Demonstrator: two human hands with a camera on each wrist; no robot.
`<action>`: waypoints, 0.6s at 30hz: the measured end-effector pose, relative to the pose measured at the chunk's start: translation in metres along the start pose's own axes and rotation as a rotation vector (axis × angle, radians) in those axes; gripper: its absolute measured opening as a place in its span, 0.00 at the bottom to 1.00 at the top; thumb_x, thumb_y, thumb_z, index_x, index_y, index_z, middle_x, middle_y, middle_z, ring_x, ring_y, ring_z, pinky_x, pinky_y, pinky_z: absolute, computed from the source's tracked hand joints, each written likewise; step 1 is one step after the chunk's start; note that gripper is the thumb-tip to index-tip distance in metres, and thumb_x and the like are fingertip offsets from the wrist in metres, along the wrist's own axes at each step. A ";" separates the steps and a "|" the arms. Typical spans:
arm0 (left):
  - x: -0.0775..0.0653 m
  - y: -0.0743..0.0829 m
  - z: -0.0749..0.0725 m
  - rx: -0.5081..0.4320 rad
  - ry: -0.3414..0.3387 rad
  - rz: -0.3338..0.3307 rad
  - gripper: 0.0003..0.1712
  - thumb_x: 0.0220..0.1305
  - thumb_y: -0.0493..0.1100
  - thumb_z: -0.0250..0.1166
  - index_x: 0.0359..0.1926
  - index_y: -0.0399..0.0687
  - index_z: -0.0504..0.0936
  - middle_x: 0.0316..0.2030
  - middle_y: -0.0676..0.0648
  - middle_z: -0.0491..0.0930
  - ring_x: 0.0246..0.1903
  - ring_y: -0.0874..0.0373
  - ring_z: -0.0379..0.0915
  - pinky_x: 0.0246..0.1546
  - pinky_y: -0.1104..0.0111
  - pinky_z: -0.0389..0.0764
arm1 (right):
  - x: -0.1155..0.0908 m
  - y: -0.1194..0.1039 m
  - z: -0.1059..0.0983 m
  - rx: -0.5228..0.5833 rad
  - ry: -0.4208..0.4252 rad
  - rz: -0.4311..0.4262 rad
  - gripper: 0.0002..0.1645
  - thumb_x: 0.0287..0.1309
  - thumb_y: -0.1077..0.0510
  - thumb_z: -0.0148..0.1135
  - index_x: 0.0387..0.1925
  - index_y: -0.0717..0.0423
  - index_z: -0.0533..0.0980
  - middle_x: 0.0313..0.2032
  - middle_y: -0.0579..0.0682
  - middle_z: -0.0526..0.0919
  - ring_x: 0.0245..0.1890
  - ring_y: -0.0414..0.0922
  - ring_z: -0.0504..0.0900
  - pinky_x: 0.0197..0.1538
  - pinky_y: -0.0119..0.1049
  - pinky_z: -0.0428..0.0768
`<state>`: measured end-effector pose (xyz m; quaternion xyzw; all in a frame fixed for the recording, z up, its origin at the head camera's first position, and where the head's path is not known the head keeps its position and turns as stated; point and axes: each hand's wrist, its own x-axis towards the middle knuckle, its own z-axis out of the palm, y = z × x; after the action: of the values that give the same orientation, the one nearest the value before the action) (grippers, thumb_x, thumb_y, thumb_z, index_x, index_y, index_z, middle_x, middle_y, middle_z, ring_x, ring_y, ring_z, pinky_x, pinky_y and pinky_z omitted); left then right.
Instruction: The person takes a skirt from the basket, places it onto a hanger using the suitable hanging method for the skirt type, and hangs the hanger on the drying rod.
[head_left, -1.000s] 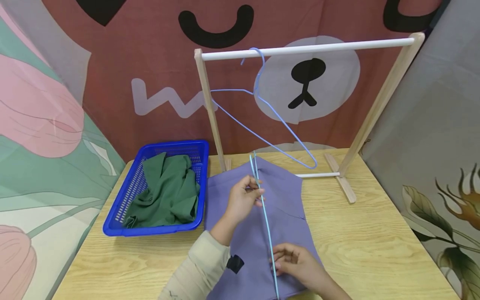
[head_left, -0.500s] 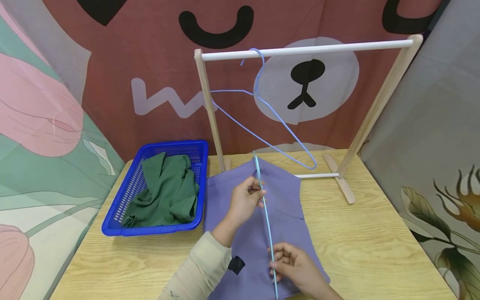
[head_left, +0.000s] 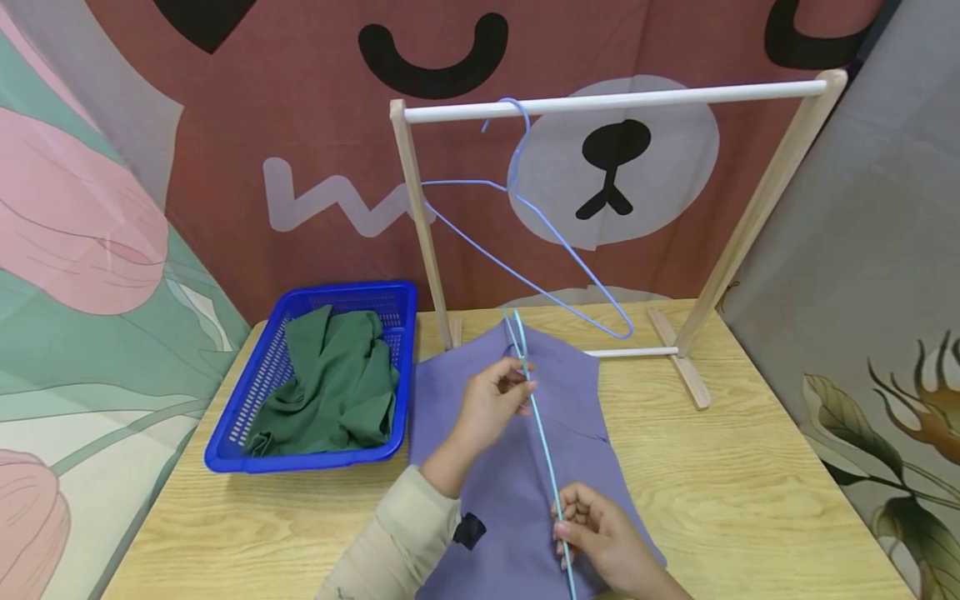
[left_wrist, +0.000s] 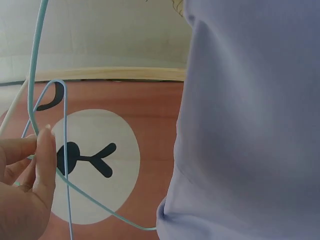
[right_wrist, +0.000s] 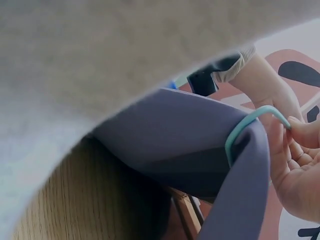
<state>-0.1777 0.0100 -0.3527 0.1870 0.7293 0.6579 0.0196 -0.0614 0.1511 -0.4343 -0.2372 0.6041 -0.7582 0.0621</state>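
Note:
A light teal wire hanger (head_left: 547, 450) stands nearly edge-on to the head view, with a purple garment (head_left: 573, 392) hanging on it. The left hand (head_left: 487, 408) pinches the hanger near its hook; the left wrist view shows thumb and fingers on the teal wire (left_wrist: 33, 75). Lower down, the right hand (head_left: 600, 533) holds the wire between thumb and fingers. In the right wrist view, a bent end of the teal wire (right_wrist: 245, 120) shows over the purple cloth (right_wrist: 195, 120). The garment's lower part runs out of the head view.
A wooden rack (head_left: 757, 208) with a white bar (head_left: 637, 98) stands at the back. On it hangs a bare periwinkle wire hanger (head_left: 577, 258). To the left, a blue basket (head_left: 213, 458) contains green cloth (head_left: 337, 383). Everything sits on a wood-grain table (head_left: 750, 500).
The hanger has turned slightly, its hook swinging from left through edge-on to the right. The right hand and lower wire have shifted a little right. The left hand has moved slightly right.

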 end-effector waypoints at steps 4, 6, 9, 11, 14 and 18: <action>-0.002 -0.001 -0.001 0.055 0.019 0.044 0.11 0.50 0.26 0.58 0.38 0.28 0.75 0.26 0.34 0.75 0.22 0.41 0.73 0.21 0.70 0.77 | -0.002 0.001 -0.003 0.009 -0.020 -0.051 0.04 0.51 0.78 0.41 0.31 0.78 0.57 0.26 0.44 0.69 0.24 0.34 0.72 0.21 0.32 0.74; 0.000 -0.008 -0.003 0.068 0.036 0.060 0.12 0.50 0.26 0.59 0.39 0.28 0.75 0.27 0.34 0.76 0.22 0.42 0.73 0.21 0.71 0.77 | -0.004 0.002 -0.005 0.012 -0.027 -0.059 0.03 0.52 0.79 0.40 0.30 0.77 0.57 0.26 0.44 0.69 0.24 0.34 0.72 0.21 0.32 0.73; 0.002 -0.021 -0.006 0.084 0.061 0.073 0.12 0.50 0.28 0.60 0.39 0.31 0.76 0.28 0.37 0.77 0.22 0.46 0.74 0.21 0.73 0.76 | -0.008 0.001 -0.008 0.001 -0.030 -0.059 0.03 0.52 0.79 0.39 0.31 0.76 0.57 0.24 0.46 0.68 0.23 0.35 0.72 0.20 0.34 0.72; 0.005 -0.031 -0.008 0.090 0.073 0.074 0.12 0.50 0.30 0.61 0.40 0.34 0.76 0.29 0.39 0.77 0.23 0.50 0.74 0.22 0.73 0.76 | -0.011 0.000 -0.011 -0.021 -0.027 -0.054 0.03 0.52 0.79 0.39 0.31 0.75 0.58 0.22 0.50 0.67 0.22 0.36 0.72 0.20 0.35 0.72; 0.003 -0.038 -0.014 0.118 0.093 0.080 0.11 0.50 0.32 0.62 0.38 0.35 0.77 0.28 0.41 0.77 0.23 0.54 0.73 0.21 0.73 0.76 | -0.014 -0.002 -0.015 -0.046 -0.028 -0.055 0.04 0.53 0.79 0.38 0.32 0.74 0.58 0.21 0.58 0.65 0.22 0.38 0.72 0.20 0.35 0.73; -0.002 -0.045 -0.022 0.183 0.127 0.097 0.10 0.49 0.33 0.63 0.35 0.36 0.78 0.26 0.43 0.77 0.23 0.56 0.72 0.22 0.72 0.76 | -0.018 -0.005 -0.019 -0.049 -0.034 -0.062 0.04 0.53 0.79 0.37 0.32 0.74 0.58 0.21 0.60 0.65 0.22 0.40 0.72 0.20 0.36 0.74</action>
<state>-0.1928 -0.0140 -0.3942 0.1808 0.7763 0.5991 -0.0757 -0.0532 0.1763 -0.4376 -0.2703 0.6136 -0.7406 0.0430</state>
